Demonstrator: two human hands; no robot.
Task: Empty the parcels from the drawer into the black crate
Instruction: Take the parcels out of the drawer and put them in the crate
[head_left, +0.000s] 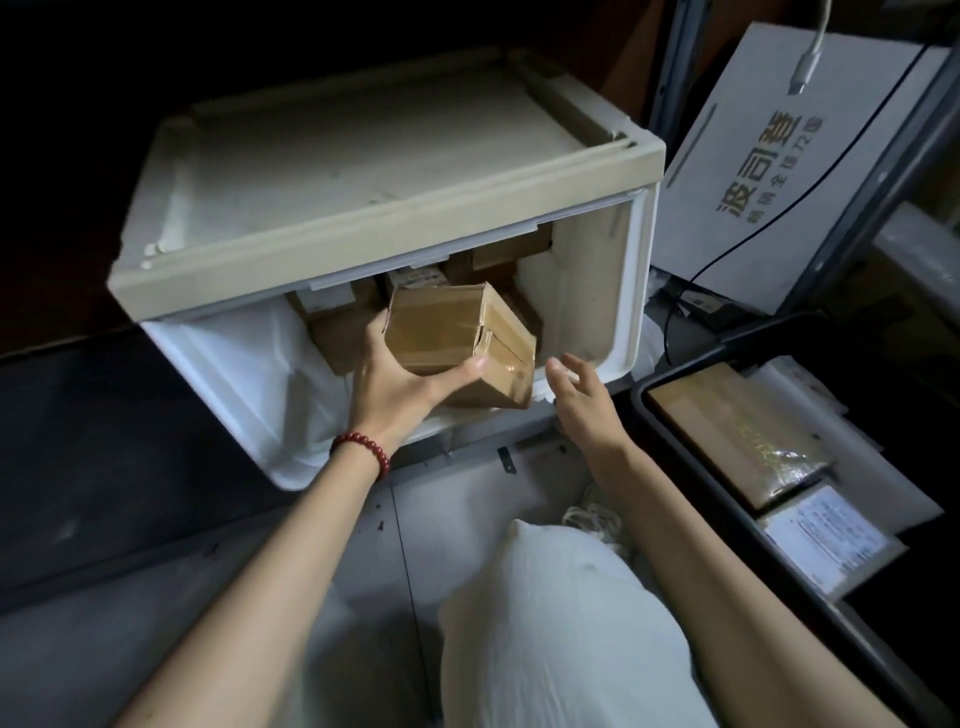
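The parcel (457, 338) sat tilted at the mouth of the drawer (587, 312), its long axis sloping from upper left down toward the black crate (670, 441) on the right. The left hand (400, 384) gripped it, thumb across the near face and fingers round the left end. The right hand (576, 395) hovered spread and empty just beside its lower right corner, nearer the crate. More parcels (337, 332) lay deeper inside the drawer.

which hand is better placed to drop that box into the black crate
Left, probably: the left hand grips the cardboard box at the drawer. The right hand is open and empty, though nearer the black crate.
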